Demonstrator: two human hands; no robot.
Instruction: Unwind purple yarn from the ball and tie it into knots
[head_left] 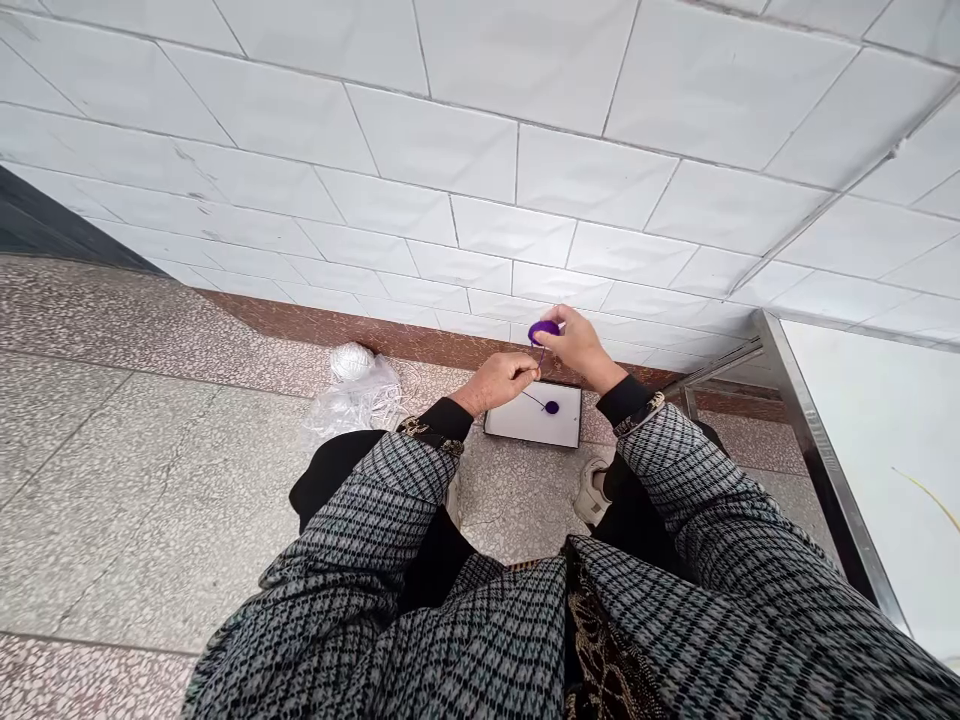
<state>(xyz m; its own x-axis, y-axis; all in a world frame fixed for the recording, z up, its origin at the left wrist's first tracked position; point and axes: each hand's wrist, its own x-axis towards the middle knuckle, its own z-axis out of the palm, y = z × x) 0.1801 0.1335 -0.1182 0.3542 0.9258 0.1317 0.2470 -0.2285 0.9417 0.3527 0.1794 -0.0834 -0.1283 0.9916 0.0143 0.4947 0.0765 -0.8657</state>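
My right hand (576, 345) is closed on a small ball of purple yarn (543, 330), held up in front of the tiled wall. A purple strand runs down from that ball to my left hand (501, 382), whose thumb and fingers pinch it just below and to the left. Beneath my hands, a white shallow tray or board with a dark edge (517, 425) lies low near the floor. On it rests a small dark purple round piece (552, 407), with a strand leading from it up toward my left hand.
Left of my hands, a ball of white yarn (351, 361) and a clear plastic bag (356, 405) with white strands lie on the speckled floor. A white-topped table with a metal edge (817, 450) stands at my right. The white tiled wall (480, 215) rises close ahead.
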